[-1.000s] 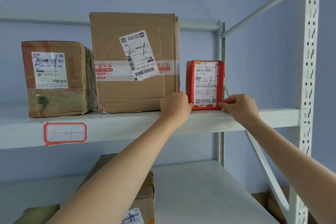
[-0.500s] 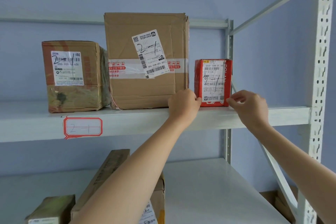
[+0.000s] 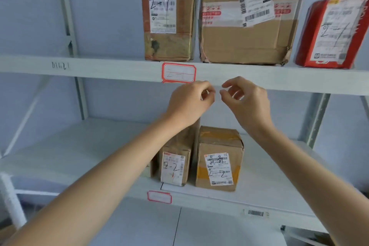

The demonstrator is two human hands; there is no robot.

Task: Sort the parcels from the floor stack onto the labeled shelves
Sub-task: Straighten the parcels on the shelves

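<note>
A second ago my hands were up on the top shelf [image 3: 119, 70], one at each lower front corner of the red parcel [image 3: 331, 34], squaring it beside the big brown box [image 3: 247, 14]. Now both have come off it and dropped below that shelf's front edge, and my view has swung left and down, so the red parcel sits near the right edge of the frame. It stands on the top shelf just beside the big brown box, well right of the shelf's red-bordered label [image 3: 178, 72]. Its sticker reads 2-1, as do those on the big box and the smaller taped box [image 3: 167, 20] to the left. I judge this parcel as placed correctly, with the next one to be fetched from the floor stack, which is out of view.

My left hand [image 3: 189, 104] hangs in front of the shelf edge, fingers loosely curled, thumb near the fingertips, holding nothing that I can make out. My right hand [image 3: 247, 102] is just beside it, fingers relaxed and partly bent, also empty. The two hands are close together but not touching, and neither touches a parcel; I cannot tell whether either brushes the shelf edge.

On the lower shelf [image 3: 269, 191], two brown parcels marked 2-2 [image 3: 173, 166] [image 3: 219, 162] stand side by side near the front edge, behind my left forearm, above a second red-bordered label [image 3: 159, 197].
</note>
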